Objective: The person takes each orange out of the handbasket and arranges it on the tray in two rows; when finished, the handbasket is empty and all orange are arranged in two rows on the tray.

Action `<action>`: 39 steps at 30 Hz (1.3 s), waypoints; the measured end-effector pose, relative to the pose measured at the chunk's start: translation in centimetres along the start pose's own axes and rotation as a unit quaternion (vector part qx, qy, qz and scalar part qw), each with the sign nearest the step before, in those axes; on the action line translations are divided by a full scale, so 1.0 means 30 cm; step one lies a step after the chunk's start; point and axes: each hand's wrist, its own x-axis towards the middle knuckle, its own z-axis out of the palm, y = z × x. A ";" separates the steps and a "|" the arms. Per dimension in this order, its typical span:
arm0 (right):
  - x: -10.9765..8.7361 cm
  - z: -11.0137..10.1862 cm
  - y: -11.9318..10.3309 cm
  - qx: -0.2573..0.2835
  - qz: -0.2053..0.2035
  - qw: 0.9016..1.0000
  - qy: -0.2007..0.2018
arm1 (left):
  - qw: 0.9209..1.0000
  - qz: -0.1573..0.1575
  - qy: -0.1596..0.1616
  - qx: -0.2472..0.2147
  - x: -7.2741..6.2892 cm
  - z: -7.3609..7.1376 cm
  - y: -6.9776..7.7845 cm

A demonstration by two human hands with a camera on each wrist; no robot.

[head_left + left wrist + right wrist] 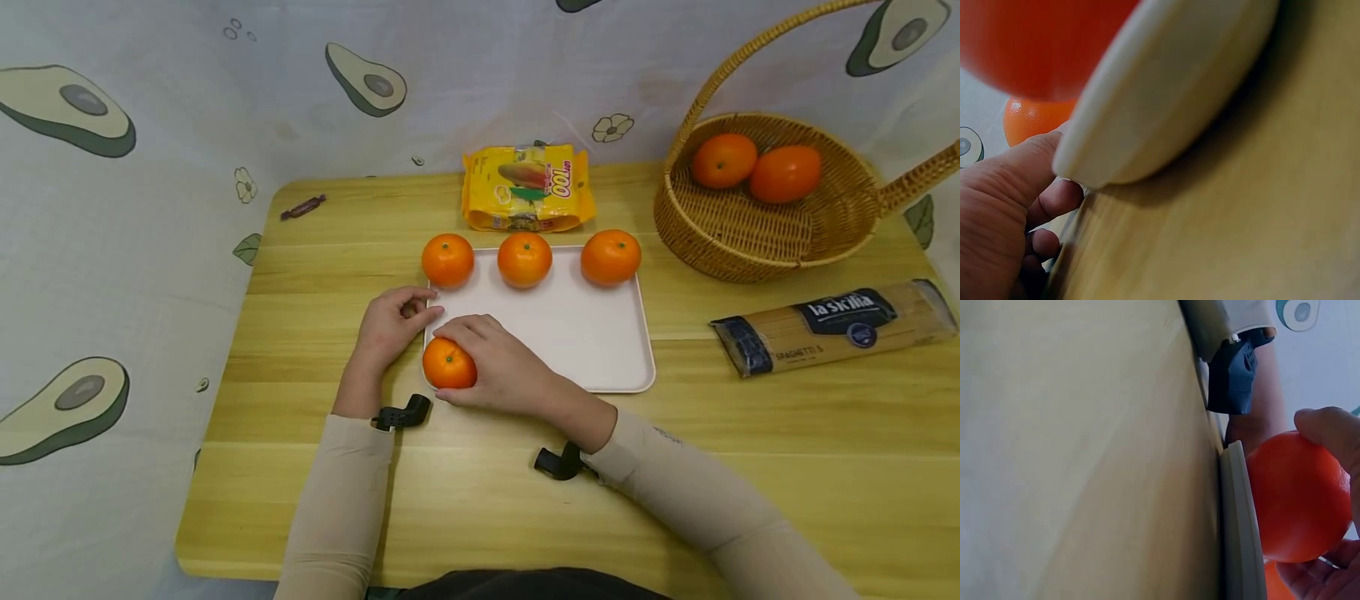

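Note:
My right hand [506, 367] grips an orange [448, 363] at the front left corner of the white tray [577, 333], fingers over its far side and thumb at its near side. In the right wrist view this orange [1297, 497] sits right at the tray's rim [1241, 519]. My left hand [390, 325] holds the tray's left edge; in the left wrist view its thumb [1022, 165] passes behind the rim, other fingers curled beside it. Along the tray's far side stand a left orange [447, 261], a middle orange [524, 259] and a right orange [611, 257].
Behind the tray lies a yellow snack packet [527, 187]. A wicker basket [720, 250] with two oranges stands back right, its tall handle arching up. A spaghetti pack [836, 327] lies at the right. A small wrapped candy [303, 207] is at the back left of the wooden table [300, 333].

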 end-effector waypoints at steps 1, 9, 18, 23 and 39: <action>0.002 0.003 -0.001 0.001 -0.001 1.000 0.000 | 1.000 -0.001 0.000 0.001 0.000 0.000 0.001; 0.016 0.020 -0.005 0.006 0.006 1.000 -0.014 | 1.000 -0.003 -0.002 -0.006 -0.002 -0.004 0.002; 0.020 0.021 -0.004 0.014 0.004 1.000 -0.024 | 1.000 -0.006 -0.005 -0.007 -0.002 -0.004 -0.001; 0.018 0.017 0.001 0.009 0.008 0.999 -0.030 | 1.000 -0.006 -0.008 -0.008 -0.005 -0.003 0.000; 0.006 -0.070 0.006 0.006 0.018 1.000 0.003 | 1.000 0.010 -0.001 -0.006 -0.003 -0.001 -0.003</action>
